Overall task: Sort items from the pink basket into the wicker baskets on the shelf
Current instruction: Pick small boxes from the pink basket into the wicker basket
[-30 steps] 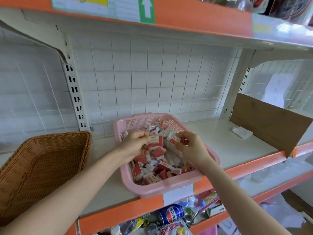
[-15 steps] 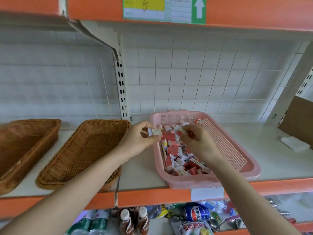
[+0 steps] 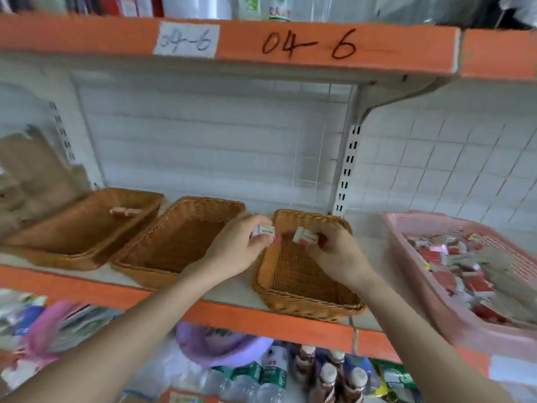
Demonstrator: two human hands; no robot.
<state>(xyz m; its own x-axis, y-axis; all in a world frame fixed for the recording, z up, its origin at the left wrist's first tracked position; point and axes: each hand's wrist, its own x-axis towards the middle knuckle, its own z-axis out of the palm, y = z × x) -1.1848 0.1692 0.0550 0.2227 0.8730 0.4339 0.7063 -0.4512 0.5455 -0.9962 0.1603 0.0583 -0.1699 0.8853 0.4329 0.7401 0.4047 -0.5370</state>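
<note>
Three wicker baskets stand in a row on the shelf: the left basket (image 3: 72, 242) with small red-white packets (image 3: 125, 211) in it, the middle basket (image 3: 174, 245), and the right basket (image 3: 302, 286). My left hand (image 3: 241, 245) pinches a small white-and-red box (image 3: 266, 230) over the gap between the middle and right baskets. Over the right basket my right hand (image 3: 334, 251) pinches another small box (image 3: 305, 237). The pink basket (image 3: 430, 301), full of several red-white boxes, sits at the far right.
An orange shelf edge (image 3: 276, 318) runs in front of the baskets. Brown cardboard (image 3: 32, 170) leans at the back left. A white upright post (image 3: 345, 175) stands behind the right basket. Bottles and packets fill the lower shelf (image 3: 290, 373).
Both hands left the pink basket and moved left, each carrying a small box, to the wicker baskets. The view swung left, so the pink basket now lies at the right.
</note>
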